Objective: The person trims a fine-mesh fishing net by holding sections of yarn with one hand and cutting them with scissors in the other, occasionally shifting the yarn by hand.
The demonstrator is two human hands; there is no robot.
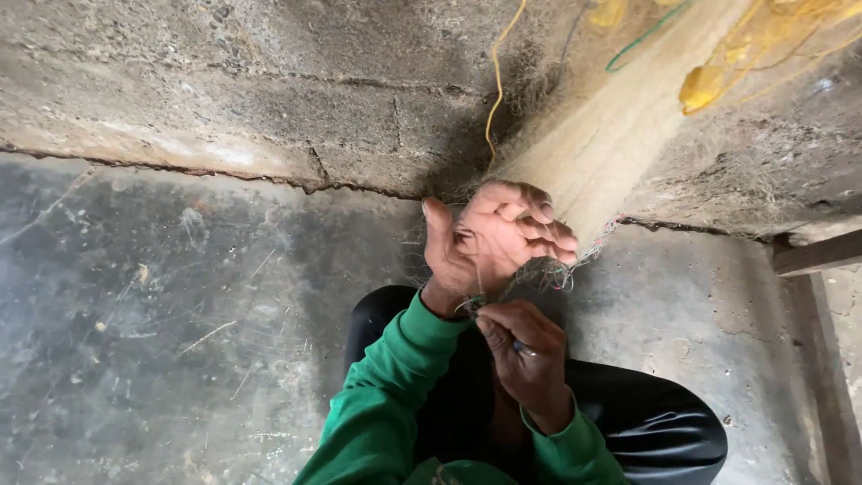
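Observation:
A fine pale fishing net [603, 144] hangs in a bundle from the upper right down to my hands. My left hand [494, 238] is raised with its fingers curled around the net's lower end, where frayed mesh and coloured threads bunch up. Just below it, my right hand [528, 352] pinches the net's strands and holds a small dark tool between its fingers. Both arms wear green sleeves, and my dark-trousered knees lie under the hands.
A rough concrete block wall [269, 90] rises behind, meeting a dusty concrete floor [162, 314]. A yellow cord [496, 81] and yellow floats [705, 85] hang with the net. A wooden beam [817, 256] stands at the right edge.

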